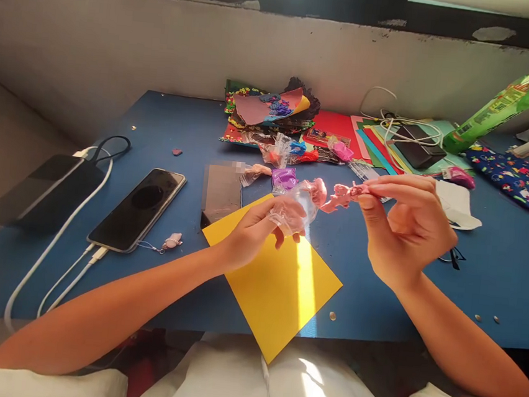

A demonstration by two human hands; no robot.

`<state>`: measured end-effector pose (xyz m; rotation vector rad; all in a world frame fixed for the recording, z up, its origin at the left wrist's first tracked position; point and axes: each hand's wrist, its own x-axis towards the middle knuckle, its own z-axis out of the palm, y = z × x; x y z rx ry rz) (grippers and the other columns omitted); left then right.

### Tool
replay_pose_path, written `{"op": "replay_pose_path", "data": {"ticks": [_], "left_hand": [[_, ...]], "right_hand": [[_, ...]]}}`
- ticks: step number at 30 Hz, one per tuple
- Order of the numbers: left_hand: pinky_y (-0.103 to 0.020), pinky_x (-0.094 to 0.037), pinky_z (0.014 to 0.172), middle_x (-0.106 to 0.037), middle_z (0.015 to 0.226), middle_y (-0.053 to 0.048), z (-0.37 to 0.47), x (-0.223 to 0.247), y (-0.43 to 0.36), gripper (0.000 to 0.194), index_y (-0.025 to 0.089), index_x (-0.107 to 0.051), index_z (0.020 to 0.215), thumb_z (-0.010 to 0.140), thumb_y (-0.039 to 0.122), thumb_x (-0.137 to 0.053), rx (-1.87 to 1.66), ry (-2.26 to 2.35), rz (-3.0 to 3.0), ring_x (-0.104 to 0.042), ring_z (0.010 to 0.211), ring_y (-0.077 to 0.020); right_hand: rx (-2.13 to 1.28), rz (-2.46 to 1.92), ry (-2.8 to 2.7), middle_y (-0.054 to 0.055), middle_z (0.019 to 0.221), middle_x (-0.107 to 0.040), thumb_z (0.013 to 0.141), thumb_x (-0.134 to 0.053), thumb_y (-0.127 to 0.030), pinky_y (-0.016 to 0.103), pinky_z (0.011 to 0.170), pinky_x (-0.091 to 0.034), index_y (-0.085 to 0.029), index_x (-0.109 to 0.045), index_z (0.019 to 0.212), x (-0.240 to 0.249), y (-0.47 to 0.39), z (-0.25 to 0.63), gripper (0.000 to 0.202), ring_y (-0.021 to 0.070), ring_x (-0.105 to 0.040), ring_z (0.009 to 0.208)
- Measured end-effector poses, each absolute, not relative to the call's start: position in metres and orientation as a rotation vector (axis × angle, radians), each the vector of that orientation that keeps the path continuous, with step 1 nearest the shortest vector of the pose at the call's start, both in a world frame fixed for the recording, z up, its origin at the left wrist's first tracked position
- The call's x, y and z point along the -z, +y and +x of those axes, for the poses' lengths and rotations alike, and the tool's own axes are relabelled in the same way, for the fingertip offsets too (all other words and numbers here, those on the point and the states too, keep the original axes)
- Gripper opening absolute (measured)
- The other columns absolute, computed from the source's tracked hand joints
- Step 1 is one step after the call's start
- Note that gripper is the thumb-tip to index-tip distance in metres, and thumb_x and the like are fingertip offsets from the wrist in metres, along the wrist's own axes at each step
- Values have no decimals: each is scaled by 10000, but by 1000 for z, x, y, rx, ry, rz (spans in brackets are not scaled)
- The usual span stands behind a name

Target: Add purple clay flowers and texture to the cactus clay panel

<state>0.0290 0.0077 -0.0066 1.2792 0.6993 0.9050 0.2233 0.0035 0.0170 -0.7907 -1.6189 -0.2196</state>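
My left hand point(256, 229) is closed around a clear plastic wrapper point(293, 217), and a lump of pink modelling clay point(318, 192) bulges from its open end. To the right, my right hand point(407, 221) pinches a torn, ragged piece of pink clay point(342, 196) between thumb and fingertips. A small gap shows between this piece and the lump. Both hands are raised over the desk, above a yellow paper sheet point(278, 293) that lies turned like a diamond, its lowest corner past the desk's front edge. Part of the sheet is hidden by my left hand.
A phone point(137, 208) with white cables lies at left, near a dark flat device point(40, 192). Behind my hands are a purple clay packet point(284, 179), other wrapped clay and a pile of craft papers point(267, 114). A green bottle point(507, 106) leans at far right beside a black adapter point(416, 147).
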Motion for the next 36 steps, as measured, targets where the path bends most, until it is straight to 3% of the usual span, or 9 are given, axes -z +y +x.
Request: {"op": "replay_pose_path", "data": {"ticks": [7, 11, 16, 22, 25, 29, 36], "left_hand": [[-259, -477, 507, -707, 977, -116, 30, 8, 5, 271, 193, -625, 1059, 889, 372, -514, -782, 603, 1167, -702, 805, -221], [-254, -478, 535, -706, 973, -104, 29, 9, 7, 207, 200, -637, 1015, 880, 327, -546, -739, 588, 1161, -699, 832, -213], [-260, -471, 554, -684, 869, -68, 30, 7, 9, 135, 203, -612, 949, 861, 297, -570, -739, 596, 1170, -683, 769, -184], [-264, -434, 522, -610, 753, -31, 30, 5, 13, 106, 189, -624, 877, 816, 259, -573, -798, 665, 1298, -620, 665, -149], [-272, -413, 510, -590, 701, -18, 27, 3, 17, 95, 188, -610, 857, 799, 243, -559, -822, 686, 1371, -587, 619, -144], [-260, -353, 476, -559, 629, 0, 24, 0, 22, 97, 177, -589, 856, 804, 220, -519, -864, 731, 1417, -547, 531, -122], [-183, -305, 412, -517, 550, 69, 26, 1, 27, 135, 205, -456, 852, 781, 214, -571, -1078, 983, 1264, -488, 439, -72]], "right_hand": [[199, -796, -1902, 6, 975, -689, 853, -641, -189, 369, 766, -506, -293, -593, 930, 0, 1, 215, 138, 190, -636, 912], [3, -858, -1645, 37, 1112, -635, 914, -545, -250, 415, 815, -545, -278, -527, 901, -8, 2, 217, 36, 214, -625, 1066], [-405, -841, -1680, 53, 1167, -624, 950, -505, -328, 363, 785, -584, -261, -455, 942, -6, 0, 215, 84, 173, -667, 1000], [-814, -838, -1755, 98, 1257, -591, 909, -577, -408, 284, 734, -602, -290, -394, 1281, -1, 4, 220, 431, 165, -666, 1008], [-971, -812, -1823, 71, 1133, -657, 924, -558, -384, 247, 660, -600, -271, -445, 1311, -7, 8, 225, 419, 146, -679, 920], [-938, -854, -1675, 9, 879, -688, 930, -560, -327, 212, 591, -580, -212, -628, 1069, -12, 10, 225, 192, 97, -665, 725], [-838, -961, -1480, 0, 857, -685, 842, -668, -434, 222, 563, -565, -246, -646, 1019, -15, 10, 223, 260, 110, -667, 720]]}}
